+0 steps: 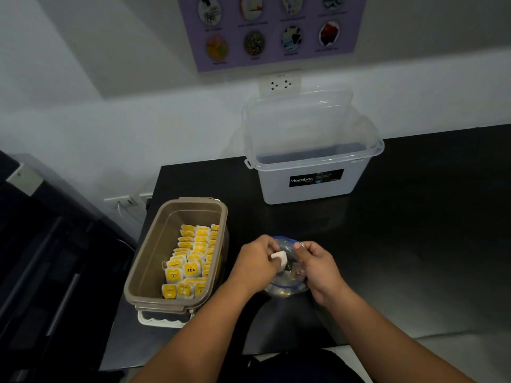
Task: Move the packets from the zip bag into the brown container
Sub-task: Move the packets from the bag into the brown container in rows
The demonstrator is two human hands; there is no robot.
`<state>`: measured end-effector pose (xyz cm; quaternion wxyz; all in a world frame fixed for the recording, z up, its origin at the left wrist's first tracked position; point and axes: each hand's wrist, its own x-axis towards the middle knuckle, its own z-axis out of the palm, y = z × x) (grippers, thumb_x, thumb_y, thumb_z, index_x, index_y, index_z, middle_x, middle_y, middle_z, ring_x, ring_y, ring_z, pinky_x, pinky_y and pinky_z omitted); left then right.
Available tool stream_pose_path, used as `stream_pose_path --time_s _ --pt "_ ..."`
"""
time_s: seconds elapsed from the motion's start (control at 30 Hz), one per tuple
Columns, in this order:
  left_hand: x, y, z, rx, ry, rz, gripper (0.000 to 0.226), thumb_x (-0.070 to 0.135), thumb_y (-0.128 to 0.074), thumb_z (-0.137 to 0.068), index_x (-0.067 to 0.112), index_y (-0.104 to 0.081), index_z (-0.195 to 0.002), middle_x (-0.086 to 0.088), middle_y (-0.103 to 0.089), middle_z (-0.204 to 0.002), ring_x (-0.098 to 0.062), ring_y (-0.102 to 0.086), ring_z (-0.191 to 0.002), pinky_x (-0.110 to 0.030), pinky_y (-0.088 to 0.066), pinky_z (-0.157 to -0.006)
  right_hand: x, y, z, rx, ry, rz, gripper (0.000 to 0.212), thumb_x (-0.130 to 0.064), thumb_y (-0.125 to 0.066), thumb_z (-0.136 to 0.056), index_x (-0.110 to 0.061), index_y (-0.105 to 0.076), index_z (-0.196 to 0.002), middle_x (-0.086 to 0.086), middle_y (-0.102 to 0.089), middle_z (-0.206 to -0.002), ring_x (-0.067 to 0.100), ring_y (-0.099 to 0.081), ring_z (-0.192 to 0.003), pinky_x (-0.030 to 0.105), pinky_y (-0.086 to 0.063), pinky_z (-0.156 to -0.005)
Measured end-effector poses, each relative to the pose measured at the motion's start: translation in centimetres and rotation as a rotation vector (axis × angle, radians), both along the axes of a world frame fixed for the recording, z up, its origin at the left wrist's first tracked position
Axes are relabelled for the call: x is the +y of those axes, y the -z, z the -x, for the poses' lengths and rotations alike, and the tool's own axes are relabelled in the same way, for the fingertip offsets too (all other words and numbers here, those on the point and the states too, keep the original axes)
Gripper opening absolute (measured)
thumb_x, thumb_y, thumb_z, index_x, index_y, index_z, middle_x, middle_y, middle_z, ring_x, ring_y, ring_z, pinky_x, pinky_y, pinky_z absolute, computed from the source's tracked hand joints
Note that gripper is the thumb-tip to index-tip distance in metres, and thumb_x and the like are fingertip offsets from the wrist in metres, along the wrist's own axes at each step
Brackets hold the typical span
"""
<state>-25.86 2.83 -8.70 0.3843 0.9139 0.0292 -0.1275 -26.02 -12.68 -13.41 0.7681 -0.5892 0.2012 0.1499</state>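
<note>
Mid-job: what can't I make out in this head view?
Packets remaining in the zip bag: head view, crumpled plastic, left hand and right hand cover them.
Brown container, lower layers: head view, top packets hide them.
Wall poster captions: head view, blurred.

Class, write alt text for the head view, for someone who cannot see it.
The left hand pinches a white packet at the mouth of a zip bag held by the right hand. A brown container of yellow tea packets stands to their left.

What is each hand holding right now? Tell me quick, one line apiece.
Left hand: closed, pinching a white packet at the mouth of the zip bag.
Right hand: closed, pinching the zip bag's rim.
</note>
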Motion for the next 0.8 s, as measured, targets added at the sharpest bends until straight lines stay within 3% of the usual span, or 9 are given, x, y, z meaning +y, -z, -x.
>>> stream_pose_path --time_s 0.1,0.23,0.37,0.53,0.63,0.73,0.8 --pt "0.0 -0.9 -0.2 -0.008 0.085 -0.042 0.025 0.015 -0.064 -0.092 0.033 -0.055 -0.107 0.005 -0.066 -0.092 -0.008 -0.065 -0.081 -0.019 -0.049 -0.065 0.0 -0.5 -0.6 -0.003 -0.008 0.000 0.015 -0.021 -0.061 -0.104 -0.007 -0.068 -0.104 0.009 -0.076 -0.085 0.011 -0.070 -0.062 0.026 -0.054 -0.052" --pt "0.3 -2.5 -0.4 -0.022 0.139 -0.149 0.025 0.015 -0.059 -0.095 0.028 -0.074 -0.109 0.002 -0.071 -0.111 -0.010 -0.067 -0.095 -0.023 -0.054 -0.083 0.2 -0.6 -1.4 -0.003 -0.025 0.021 0.017 -0.023 -0.062 -0.104 -0.008 -0.069 -0.106 0.011 -0.077 -0.093 0.014 -0.073 -0.070 0.028 -0.056 -0.057" --pt "2.1 -5.4 -0.3 -0.070 0.118 -0.157 0.037 0.011 -0.062 -0.092 0.026 -0.070 -0.125 0.007 -0.069 -0.092 -0.007 -0.064 -0.083 -0.017 -0.049 -0.079 0.9 -0.9 -1.9 0.004 -0.024 0.014 0.017 -0.022 -0.061 -0.104 -0.008 -0.069 -0.102 0.011 -0.078 -0.089 0.017 -0.074 -0.072 0.035 -0.058 -0.064" --pt "6.9 -10.6 -0.6 -0.174 0.063 -0.207 0.022 0.016 -0.072 -0.090 0.026 -0.078 -0.109 0.008 -0.076 -0.085 -0.002 -0.067 -0.075 -0.018 -0.052 -0.077 1.5 -1.1 -2.7 0.007 -0.021 0.025 0.016 -0.018 -0.059 -0.105 -0.008 -0.067 -0.096 0.003 -0.070 -0.069 0.006 -0.066 -0.052 0.023 -0.051 -0.047" --pt "10.1 -12.4 -0.9 -0.173 0.082 -0.329 0.008 0.027 -0.076 -0.088 0.031 -0.078 -0.094 0.015 -0.069 -0.076 0.003 -0.063 -0.071 -0.016 -0.046 -0.070 1.8 -1.0 -3.1 0.014 -0.033 0.031 0.015 -0.020 -0.060 -0.105 -0.008 -0.068 -0.100 0.001 -0.071 -0.071 0.008 -0.066 -0.056 0.028 -0.054 -0.056" --pt "12.9 -12.9 -1.1 -0.130 0.120 -0.473 0.009 0.032 -0.076 -0.088 0.030 -0.079 -0.097 0.017 -0.065 -0.087 0.000 -0.060 -0.077 -0.020 -0.048 -0.076 2.1 -1.1 -3.4 0.022 -0.031 0.020 0.016 -0.021 -0.061 -0.104 -0.008 -0.069 -0.101 0.012 -0.076 -0.089 0.018 -0.070 -0.073 0.037 -0.059 -0.070" --pt "14.2 -12.6 -1.1 -0.084 0.179 -0.596 0.015 0.033 -0.076 -0.088 0.028 -0.079 -0.102 0.012 -0.068 -0.097 -0.003 -0.059 -0.082 -0.021 -0.046 -0.077 2.4 -1.3 -3.7 0.019 -0.032 0.011 0.016 -0.021 -0.060 -0.105 -0.009 -0.068 -0.098 0.009 -0.073 -0.082 0.010 -0.066 -0.060 0.028 -0.056 -0.057"
